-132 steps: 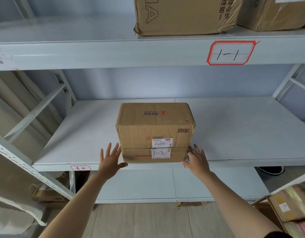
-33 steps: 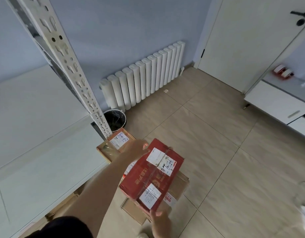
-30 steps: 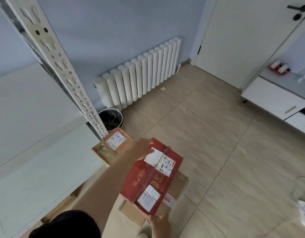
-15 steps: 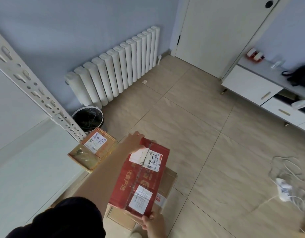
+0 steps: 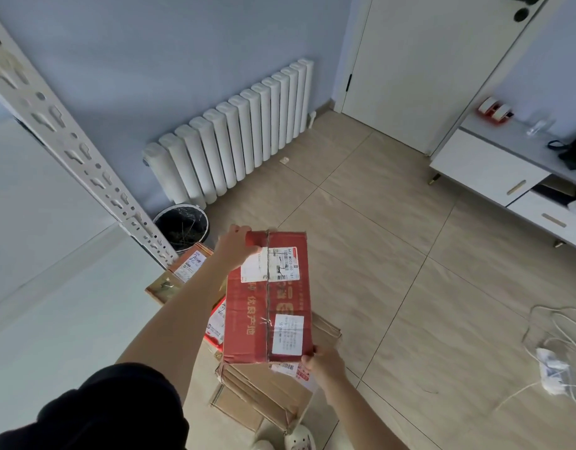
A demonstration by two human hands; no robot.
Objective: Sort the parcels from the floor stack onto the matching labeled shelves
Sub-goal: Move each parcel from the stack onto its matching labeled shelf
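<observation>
From the head camera, a red parcel (image 5: 268,298) is held above the floor stack between two hands at opposite ends. The left hand (image 5: 236,246) grips its far end, fingers curled over the top corner beside the white shipping label (image 5: 269,265); the right hand (image 5: 324,363) grips the near corner, thumb pressed on the top face just beside a second, smaller label (image 5: 287,334). Directly beneath the held parcel lies a brown cardboard parcel (image 5: 267,393) on the tiled floor (image 5: 410,287), and under the left forearm another red parcel (image 5: 216,321) shows partly. Further out past the left hand, a small brown parcel (image 5: 182,272) sits by the white shelf upright (image 5: 72,151), with a black waste bin (image 5: 182,225) and a white radiator (image 5: 234,134) beyond. Well right of the grip, a power strip (image 5: 551,370) with loose cables lies on the floor.
</observation>
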